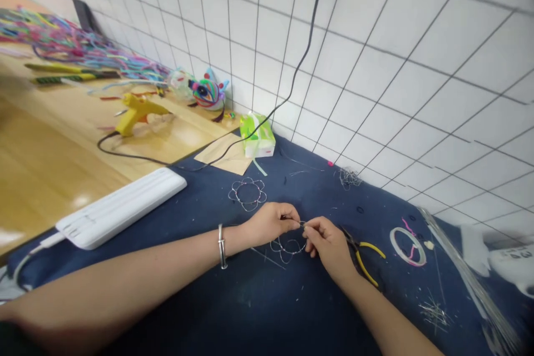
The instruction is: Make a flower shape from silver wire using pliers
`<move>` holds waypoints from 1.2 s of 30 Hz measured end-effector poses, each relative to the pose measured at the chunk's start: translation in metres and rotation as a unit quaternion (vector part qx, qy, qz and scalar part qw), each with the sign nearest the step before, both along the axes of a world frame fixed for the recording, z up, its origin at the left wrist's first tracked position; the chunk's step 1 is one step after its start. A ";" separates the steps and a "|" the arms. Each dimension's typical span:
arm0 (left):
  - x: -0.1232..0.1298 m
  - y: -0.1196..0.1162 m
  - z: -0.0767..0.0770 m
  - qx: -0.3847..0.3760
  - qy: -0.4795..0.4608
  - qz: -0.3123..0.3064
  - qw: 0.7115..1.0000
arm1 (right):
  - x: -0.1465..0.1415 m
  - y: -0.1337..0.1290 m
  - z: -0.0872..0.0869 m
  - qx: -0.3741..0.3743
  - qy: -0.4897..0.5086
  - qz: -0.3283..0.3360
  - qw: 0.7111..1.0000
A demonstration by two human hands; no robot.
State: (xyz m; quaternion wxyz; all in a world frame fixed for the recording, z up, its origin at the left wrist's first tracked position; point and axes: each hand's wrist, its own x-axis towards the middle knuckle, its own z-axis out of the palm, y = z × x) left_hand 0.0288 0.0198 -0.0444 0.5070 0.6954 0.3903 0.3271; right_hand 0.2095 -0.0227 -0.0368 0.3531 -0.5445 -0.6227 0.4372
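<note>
The left forearm (137, 283) lies nearest; the left hand (267, 225) and right hand (329, 243) pinch a roundish wire flower (292, 253) in narrowed fingers, its loops pointing toward the camera. Pliers (364, 270) flank the right hand; the dark-blue surface (300, 311) spreads between the forearms, meeting a gridded wall (375, 78) beyond.

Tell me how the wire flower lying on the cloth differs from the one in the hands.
The lying flower rests on the dark cloth, apart from both hands; the left hand and right hand pinch the held flower. The lying flower shows its full ring of petals, while the held flower is partly hidden, so its petals cannot be counted. Both are thin wire loops.
</note>
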 end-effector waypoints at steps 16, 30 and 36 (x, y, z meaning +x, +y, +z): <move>0.000 -0.012 0.006 -0.094 -0.043 -0.012 0.995 | -0.003 -0.016 0.007 0.016 -0.052 0.017 0.998; 0.004 -0.019 0.008 -0.069 -0.069 -0.011 0.995 | -0.003 -0.018 0.003 -0.004 0.060 -0.052 0.997; 0.000 -0.016 0.008 -0.050 -0.069 -0.041 0.995 | -0.004 -0.019 0.000 -0.021 0.102 -0.064 0.993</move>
